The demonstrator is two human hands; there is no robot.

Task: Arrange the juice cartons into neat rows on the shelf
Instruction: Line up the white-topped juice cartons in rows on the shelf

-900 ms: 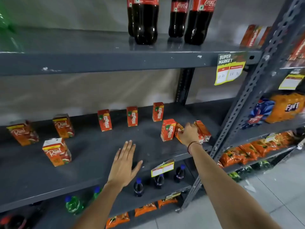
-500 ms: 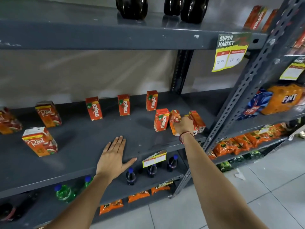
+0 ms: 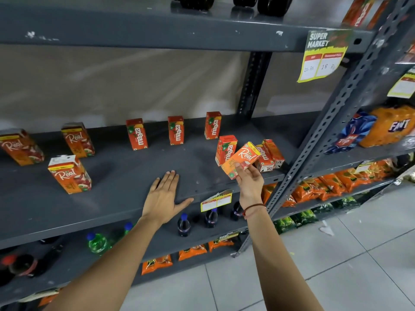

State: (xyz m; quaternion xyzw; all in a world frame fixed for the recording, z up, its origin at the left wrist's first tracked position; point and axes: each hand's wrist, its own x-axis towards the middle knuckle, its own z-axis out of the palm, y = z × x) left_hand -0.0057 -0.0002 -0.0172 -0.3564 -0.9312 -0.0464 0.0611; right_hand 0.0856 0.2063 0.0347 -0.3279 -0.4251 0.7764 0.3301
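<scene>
Lifted since before, an orange Real carton [image 3: 241,159] tilts in the right hand's [image 3: 250,184] pinch; left hand [image 3: 164,197] lies spread.

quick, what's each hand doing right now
Left hand: open, flat on the shelf, holding nothing.
Right hand: fingers closed on a tilted Real juice carton.

**A supermarket aisle**

This is a shop. Grey slotted-steel shelving [image 3: 332,113] carries stock in tiers: small orange "Maaza" and "Real" juice cartons [image 3: 137,134] stand on the middle shelf, dark cola bottles [image 3: 272,5] above, blue-capped soft-drink bottles [image 3: 184,225] and orange snack packets [image 3: 314,190] below. A yellow-and-green price label printed "SUPER MARKET" [image 3: 323,56], with handwritten rupee prices, hangs from the shelf edge. The floor is pale square tile [image 3: 336,254].
</scene>
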